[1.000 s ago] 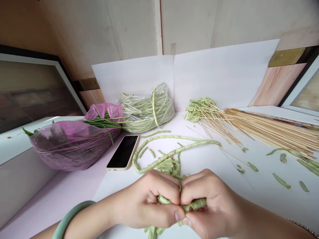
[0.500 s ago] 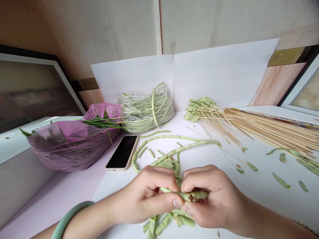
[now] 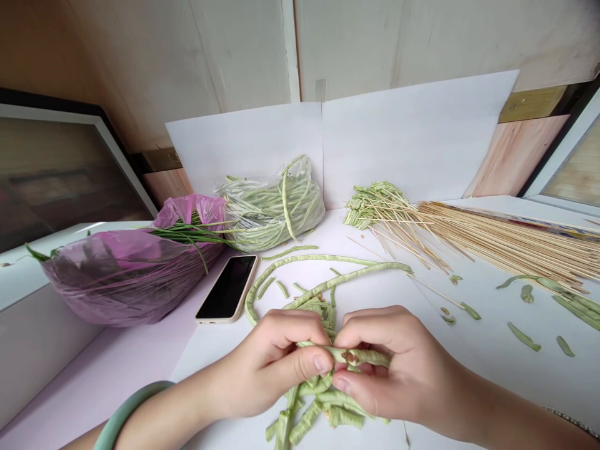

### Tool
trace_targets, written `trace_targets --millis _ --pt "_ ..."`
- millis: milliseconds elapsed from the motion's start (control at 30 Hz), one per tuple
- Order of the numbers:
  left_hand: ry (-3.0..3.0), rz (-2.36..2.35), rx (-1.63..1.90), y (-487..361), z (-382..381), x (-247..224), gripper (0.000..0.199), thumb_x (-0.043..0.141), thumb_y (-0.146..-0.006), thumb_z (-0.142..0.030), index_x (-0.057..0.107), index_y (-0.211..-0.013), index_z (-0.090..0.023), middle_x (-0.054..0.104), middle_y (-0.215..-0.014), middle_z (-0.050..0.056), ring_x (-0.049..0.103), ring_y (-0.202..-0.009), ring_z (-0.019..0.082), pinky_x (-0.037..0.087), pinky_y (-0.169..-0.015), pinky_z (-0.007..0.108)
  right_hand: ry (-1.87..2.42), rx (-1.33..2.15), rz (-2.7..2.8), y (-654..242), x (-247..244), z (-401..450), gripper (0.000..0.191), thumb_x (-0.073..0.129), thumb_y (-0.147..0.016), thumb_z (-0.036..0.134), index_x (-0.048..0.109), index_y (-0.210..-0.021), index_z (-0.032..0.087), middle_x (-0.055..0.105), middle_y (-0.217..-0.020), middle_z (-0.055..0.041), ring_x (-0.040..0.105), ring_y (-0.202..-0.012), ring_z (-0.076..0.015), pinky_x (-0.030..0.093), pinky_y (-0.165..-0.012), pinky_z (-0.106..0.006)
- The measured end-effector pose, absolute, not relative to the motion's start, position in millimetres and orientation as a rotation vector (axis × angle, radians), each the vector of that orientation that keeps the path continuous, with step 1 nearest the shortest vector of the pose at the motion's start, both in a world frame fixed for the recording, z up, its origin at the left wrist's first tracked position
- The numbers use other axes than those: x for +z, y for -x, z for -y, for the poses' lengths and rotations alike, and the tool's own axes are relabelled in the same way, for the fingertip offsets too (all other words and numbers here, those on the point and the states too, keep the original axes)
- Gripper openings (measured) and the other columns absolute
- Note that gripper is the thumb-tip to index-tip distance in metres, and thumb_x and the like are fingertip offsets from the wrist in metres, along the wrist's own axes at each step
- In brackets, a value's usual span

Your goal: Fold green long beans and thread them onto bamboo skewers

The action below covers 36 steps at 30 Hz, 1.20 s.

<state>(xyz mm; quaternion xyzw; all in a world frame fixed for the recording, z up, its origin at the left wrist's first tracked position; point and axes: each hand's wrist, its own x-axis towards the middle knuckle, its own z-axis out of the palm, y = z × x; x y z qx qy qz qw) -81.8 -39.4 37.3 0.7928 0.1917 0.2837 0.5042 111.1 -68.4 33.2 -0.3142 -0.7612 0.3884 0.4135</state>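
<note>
Between my two hands is a pale green long bean [image 3: 370, 357] with a brown, damaged spot facing up. My left hand [image 3: 285, 362] pinches its left part between thumb and curled fingers. At the other end, my right hand [image 3: 389, 362] is closed round it, fingers bent and thumb below. Beneath the hands lies a heap of broken bean pieces [image 3: 307, 422], partly hidden by them. A long uncut bean [image 3: 328, 257] loops across the white surface just beyond, with several short bits inside the loop.
Behind stand a clear bag of long beans [image 3: 262, 212] and a purple bag of greens [image 3: 126, 269], with a phone [image 3: 227, 290] in front. On the right are skewered beans [image 3: 375, 203], many bamboo skewers [image 3: 506, 244] and loose bean pieces [image 3: 522, 337].
My right thumb has moved slightly left and down from the bean. The brown spot now faces up more plainly. The whole view has shifted a little.
</note>
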Motion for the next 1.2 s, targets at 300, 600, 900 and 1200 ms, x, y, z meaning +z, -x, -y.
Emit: trace_targets --millis 300,600,900,1200 --pt "-1.88 -0.455 0.688 82 40 38 0.039 0.049 -0.092 -0.044 0.05 -0.068 -0.014 0.044 -0.068 -0.001 0.039 -0.063 0.01 0.032 -0.059 0.021 0.833 1.026 1.852 -112 31 68 0.015 0.064 -0.071 0.014 0.052 -0.061 0.017 0.04 -0.056 0.0059 0.034 -0.051 -0.0071 0.027 -0.044 -0.019" --pt "-1.808 -0.481 0.674 81 41 36 0.042 0.048 -0.092 -0.048 0.051 -0.068 -0.013 0.045 -0.067 -0.001 0.039 -0.062 0.01 0.031 -0.058 0.021 0.826 1.073 1.795 -110 31 70 0.009 0.065 -0.071 0.014 0.059 -0.065 0.016 0.045 -0.057 0.0055 0.037 -0.051 -0.0067 0.031 -0.045 -0.017" --pt "-1.554 -0.51 0.651 79 39 30 0.045 0.051 -0.088 -0.054 0.051 -0.07 -0.013 0.044 -0.066 -0.001 0.037 -0.06 0.009 0.031 -0.055 0.021 0.888 1.128 1.805 -112 33 70 0.004 0.063 -0.073 0.017 0.065 -0.071 0.014 0.052 -0.062 0.0016 0.045 -0.056 -0.0095 0.037 -0.05 -0.02" --pt "-1.344 -0.445 0.639 79 38 26 0.044 0.058 -0.086 -0.051 0.051 -0.067 -0.012 0.044 -0.065 -0.001 0.035 -0.055 0.006 0.026 -0.05 0.02 0.821 1.145 1.829 -113 39 70 0.005 0.063 -0.075 0.014 0.062 -0.07 0.015 0.043 -0.06 0.0055 0.04 -0.055 -0.0077 0.034 -0.049 -0.019"
